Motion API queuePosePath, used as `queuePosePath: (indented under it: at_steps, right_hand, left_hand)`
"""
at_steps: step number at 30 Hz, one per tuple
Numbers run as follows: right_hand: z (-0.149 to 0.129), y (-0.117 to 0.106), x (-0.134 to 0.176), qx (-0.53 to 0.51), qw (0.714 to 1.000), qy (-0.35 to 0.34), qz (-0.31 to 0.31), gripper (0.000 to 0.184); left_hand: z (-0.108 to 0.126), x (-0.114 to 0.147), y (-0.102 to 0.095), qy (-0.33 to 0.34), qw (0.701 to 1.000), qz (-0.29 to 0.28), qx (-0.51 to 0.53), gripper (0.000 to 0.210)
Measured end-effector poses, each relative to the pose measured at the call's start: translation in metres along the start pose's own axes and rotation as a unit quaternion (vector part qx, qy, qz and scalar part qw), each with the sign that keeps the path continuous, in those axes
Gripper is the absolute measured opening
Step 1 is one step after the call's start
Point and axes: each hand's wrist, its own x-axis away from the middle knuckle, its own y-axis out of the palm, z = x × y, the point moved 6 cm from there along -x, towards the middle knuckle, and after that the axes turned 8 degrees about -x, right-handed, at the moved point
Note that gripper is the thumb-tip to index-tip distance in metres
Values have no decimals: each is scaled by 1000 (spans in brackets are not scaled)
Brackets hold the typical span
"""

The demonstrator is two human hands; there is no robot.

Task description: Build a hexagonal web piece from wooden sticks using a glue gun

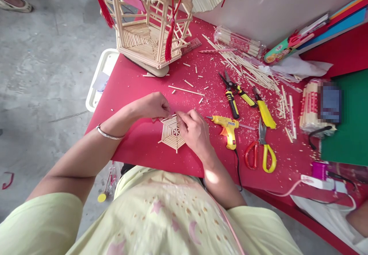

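A small web-shaped six-sided panel of thin wooden sticks (171, 135) lies on the red tabletop close to my body. My left hand (155, 105) is closed, its fingertips bent down at the panel's top left edge. Whatever they pinch is hidden by the fingers. From the other side, my right hand (196, 131) is closed over the panel's upper right edge, thumb and fingers pressed together on it and covering that part. Just right of it lies a yellow glue gun (229, 128), its nozzle pointing toward my right hand.
A stick-built pavilion (152, 29) with red tassels stands at the back left. Pliers (237, 92), a yellow utility knife (265, 111) and scissors (261, 147) lie to the right. Beyond are loose sticks (253, 69), stick packs (240, 40) and a power strip (323, 182).
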Motion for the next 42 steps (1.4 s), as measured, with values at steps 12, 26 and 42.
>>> queuePosePath:
  at_steps: [12, 26, 42]
  right_hand:
    - [4, 5, -1, 9, 1000, 0, -8, 35]
    - [1, 5, 0, 23, 1000, -10, -5, 34]
    - [3, 6, -1, 8, 1000, 6, 1, 34]
  left_hand:
    - [-2, 1, 3, 8, 1000, 2, 25, 20]
    - [-6, 2, 3, 22, 999, 17, -42, 15]
    - [-3, 3, 2, 29, 997, 42, -57, 16]
